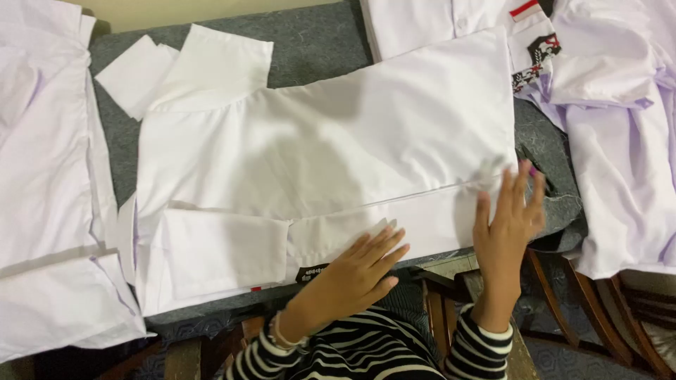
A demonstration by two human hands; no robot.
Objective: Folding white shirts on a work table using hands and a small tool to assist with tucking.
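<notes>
From the head view, a white shirt lies flat across the grey padded table, collar end toward the left and hem end toward the right. It looks partly folded: one short sleeve is already turned in over the body near the front edge, and a long lengthwise fold runs across the near side as a straight crease. The other sleeve at the far left corner sticks out unfolded, so that side and the final folding across the length appear left to do. The left hand rests open, palm down, fingers spread on the near folded strip, pressing it flat without gripping. The right hand is open too, fingers extended and a little blurred, touching the hem edge of the shirt at the right end; it pinches nothing that can be made out. More white shirts lie at the left and at the right, loosely laid rather than neatly folded. Wooden chair frames show below the table edge.
</notes>
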